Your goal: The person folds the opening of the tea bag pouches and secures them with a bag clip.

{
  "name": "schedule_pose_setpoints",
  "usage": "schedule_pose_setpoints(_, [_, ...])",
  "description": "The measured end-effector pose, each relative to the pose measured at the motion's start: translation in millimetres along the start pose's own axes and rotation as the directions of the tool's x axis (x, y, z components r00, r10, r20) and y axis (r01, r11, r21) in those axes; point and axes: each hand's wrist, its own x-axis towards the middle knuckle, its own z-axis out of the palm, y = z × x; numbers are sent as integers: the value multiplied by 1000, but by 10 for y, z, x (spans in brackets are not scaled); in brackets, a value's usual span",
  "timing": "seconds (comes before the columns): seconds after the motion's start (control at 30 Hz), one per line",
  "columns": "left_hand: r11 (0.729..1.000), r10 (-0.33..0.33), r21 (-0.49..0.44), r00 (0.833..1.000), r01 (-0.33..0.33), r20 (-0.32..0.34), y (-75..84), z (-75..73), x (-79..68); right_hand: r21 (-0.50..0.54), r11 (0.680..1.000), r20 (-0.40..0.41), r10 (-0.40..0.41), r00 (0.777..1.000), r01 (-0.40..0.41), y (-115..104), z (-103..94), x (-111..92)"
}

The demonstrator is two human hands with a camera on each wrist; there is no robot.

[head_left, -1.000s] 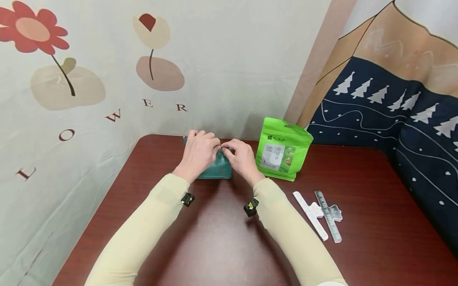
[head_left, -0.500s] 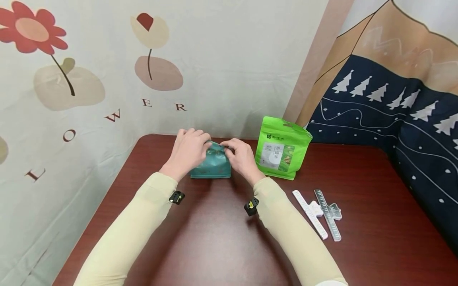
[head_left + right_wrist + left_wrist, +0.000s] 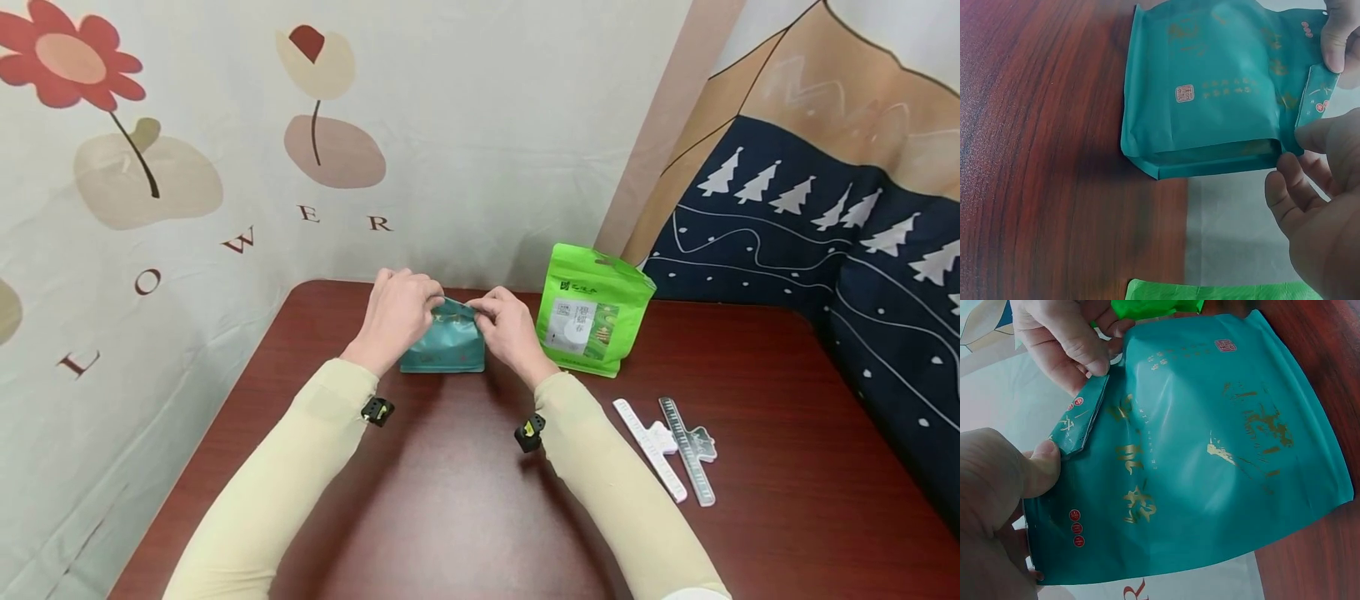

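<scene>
A teal pouch [image 3: 444, 346] with gold lettering stands upright near the table's back edge. My left hand [image 3: 397, 315] pinches its top edge on the left, with the thumb on the near side in the left wrist view. At the top's right end, my right hand [image 3: 512, 332] pinches the edge between thumb and fingers. Between the two hands, part of the top edge is folded over into a narrow flap [image 3: 1082, 422]. In the right wrist view, the right hand's thumb [image 3: 1315, 135] presses on this flap. The left hand's far fingers are mostly hidden behind the pouch.
A bright green pouch [image 3: 592, 312] stands close to my right hand. Two ruler-like clips, one white [image 3: 651, 450] and one clear [image 3: 690, 452], lie on the dark red table [image 3: 450, 517] at the right. Printed cloth [image 3: 480, 150] hangs behind the table.
My left hand has moved left along the pouch's top, away from my right hand. More of the pouch's front and top edge now shows. My right hand stays nearly in place.
</scene>
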Motion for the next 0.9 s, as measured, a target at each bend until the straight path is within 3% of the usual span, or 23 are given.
schedule_pose_setpoints(0.2, [1000, 9, 5, 1000, -9, 7, -19, 31, -10, -18, 999, -23, -38, 999, 38, -3, 23, 6])
schedule_pose_setpoints(0.6, [980, 100, 177, 995, -94, -26, -52, 89, -27, -17, 999, -69, -48, 996, 47, 33, 26, 14])
schedule_pose_setpoints(0.73, [973, 58, 225, 998, -49, -36, -85, 109, -56, -22, 999, -62, -28, 998, 26, 34, 36, 7])
schedule_pose_setpoints(0.9, [976, -35, 214, 999, 43, -40, -90, 127, -84, -18, 1000, -57, -11, 998, 10, 45, 34, -12])
